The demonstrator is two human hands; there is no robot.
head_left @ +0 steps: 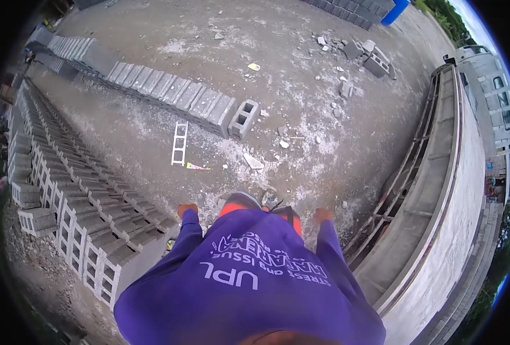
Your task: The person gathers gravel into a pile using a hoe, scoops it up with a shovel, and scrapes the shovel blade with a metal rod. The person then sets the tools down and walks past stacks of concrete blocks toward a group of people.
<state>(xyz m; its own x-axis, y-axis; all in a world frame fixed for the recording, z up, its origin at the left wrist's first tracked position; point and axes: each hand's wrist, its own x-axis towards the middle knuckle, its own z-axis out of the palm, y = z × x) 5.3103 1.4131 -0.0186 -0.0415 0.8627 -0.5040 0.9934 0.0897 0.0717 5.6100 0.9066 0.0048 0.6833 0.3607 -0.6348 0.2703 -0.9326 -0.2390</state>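
My left hand point(187, 209) hangs beside my purple shirt point(249, 276), apart from the stacked blocks. Nearest to it on the left is the long stack of grey hollow concrete blocks point(94, 210). On my other side, my right hand point(323, 215) hangs low above the dusty ground, between my body and the truck bed point(421, 213). Both hands look small and their fingers do not show clearly. Nothing can be seen held in either one. Ahead stands a row of blocks point(168, 95), with a single hollow block point(244, 119) at its near end.
A white ladder-shaped frame point(179, 144) lies on the ground ahead, next to a colourful wrapper point(197, 167). Broken pieces point(253, 161) are scattered about. More blocks point(377, 63) lie farther right, and a truck cab point(488, 86) stands beyond the bed.
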